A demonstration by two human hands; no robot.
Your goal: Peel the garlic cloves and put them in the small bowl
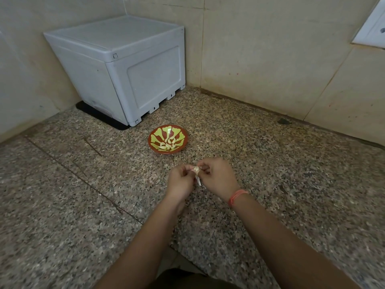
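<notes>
A small red bowl point(154, 140) with a yellow-green pattern stands on the speckled granite counter point(83, 195), and several peeled garlic cloves point(167, 144) lie in it. Just in front of the bowl, my left hand point(180, 184) and my right hand point(217, 178) meet above the counter. Both pinch one garlic clove point(196, 169) between their fingertips. A strip of pale skin point(198, 181) hangs down from the clove between the hands. An orange thread band circles my right wrist.
A grey plastic box point(123, 67) stands on a black mat in the back left corner. Beige tiled walls close the counter at the back and left. A white switch plate point(373, 30) sits on the wall at upper right. The counter's front edge is notched near my arms.
</notes>
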